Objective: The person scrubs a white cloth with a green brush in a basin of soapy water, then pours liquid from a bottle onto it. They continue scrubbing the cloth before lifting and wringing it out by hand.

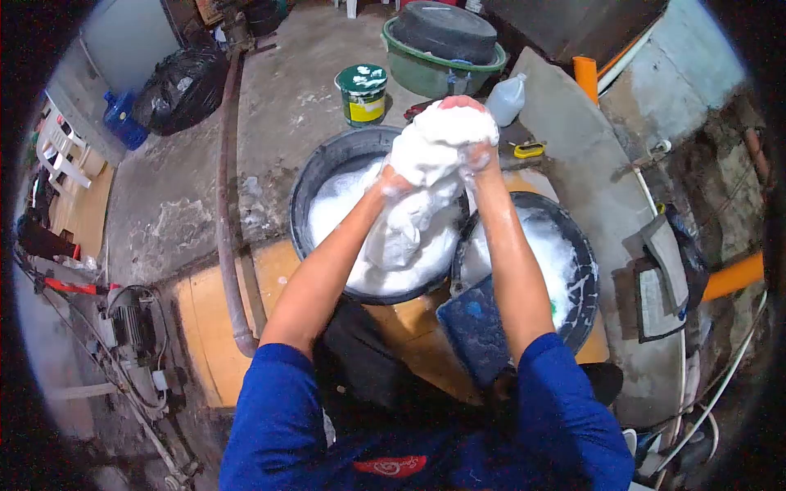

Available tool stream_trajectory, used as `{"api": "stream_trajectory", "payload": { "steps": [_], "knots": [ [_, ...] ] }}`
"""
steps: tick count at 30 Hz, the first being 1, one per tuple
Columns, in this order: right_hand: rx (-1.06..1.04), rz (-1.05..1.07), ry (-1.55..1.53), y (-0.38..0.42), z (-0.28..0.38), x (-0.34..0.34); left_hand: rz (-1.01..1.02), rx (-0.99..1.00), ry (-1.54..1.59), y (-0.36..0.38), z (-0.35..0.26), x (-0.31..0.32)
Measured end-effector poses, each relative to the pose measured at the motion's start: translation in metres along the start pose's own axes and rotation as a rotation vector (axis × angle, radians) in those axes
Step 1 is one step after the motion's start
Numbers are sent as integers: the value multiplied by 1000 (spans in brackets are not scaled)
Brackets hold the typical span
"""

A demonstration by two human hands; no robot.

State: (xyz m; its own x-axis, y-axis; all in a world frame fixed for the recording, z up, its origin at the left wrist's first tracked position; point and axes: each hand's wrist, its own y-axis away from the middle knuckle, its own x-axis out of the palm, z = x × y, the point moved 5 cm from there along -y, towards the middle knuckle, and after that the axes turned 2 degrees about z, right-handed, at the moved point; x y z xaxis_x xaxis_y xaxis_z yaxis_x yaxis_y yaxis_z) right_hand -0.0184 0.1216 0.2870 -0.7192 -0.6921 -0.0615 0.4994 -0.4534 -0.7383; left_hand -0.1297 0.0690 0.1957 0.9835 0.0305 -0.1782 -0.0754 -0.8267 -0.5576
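Over the large black basin [304, 176] I hold up a white soapy cloth [438, 147], bunched and thick with foam. My left hand [397, 182] is closed on its left side, and my right hand [480, 157] grips the right side. Foam hides most of my fingers. A pinkish-red patch shows at the top of the bundle. Below my hands, the lower part of the cloth hangs down toward the white suds [340, 200] in the basin. A second black basin [583, 282], also with suds, stands under my right forearm.
Beyond the basins stand a green bucket [362, 96], a green tub [426, 78] with a black basin [446, 31] in it, and a whitish jug [507, 100]. A yellow-handled brush [529, 150] lies at right. A pipe [227, 180] runs along the floor at left, near a motor [131, 319].
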Motion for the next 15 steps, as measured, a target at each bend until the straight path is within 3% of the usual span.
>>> {"api": "stream_trajectory", "payload": {
  "steps": [1,3,7,8,12,15],
  "knots": [
    [38,33,-103,-3,-9,2,34,-96,206,4,5,-1],
    [106,100,-306,-4,-25,7,-18,5,102,-6,2,-10],
    [312,235,-774,7,-37,22,120,-99,23,1,-1,-8],
    [186,323,-867,7,-33,27,141,-113,-6,2,-2,-7],
    [249,-74,-453,21,-26,13,134,-140,-220,4,-4,-1],
    [266,-281,-212,15,-23,16,13,-191,-597,6,0,-6]
  ]
}}
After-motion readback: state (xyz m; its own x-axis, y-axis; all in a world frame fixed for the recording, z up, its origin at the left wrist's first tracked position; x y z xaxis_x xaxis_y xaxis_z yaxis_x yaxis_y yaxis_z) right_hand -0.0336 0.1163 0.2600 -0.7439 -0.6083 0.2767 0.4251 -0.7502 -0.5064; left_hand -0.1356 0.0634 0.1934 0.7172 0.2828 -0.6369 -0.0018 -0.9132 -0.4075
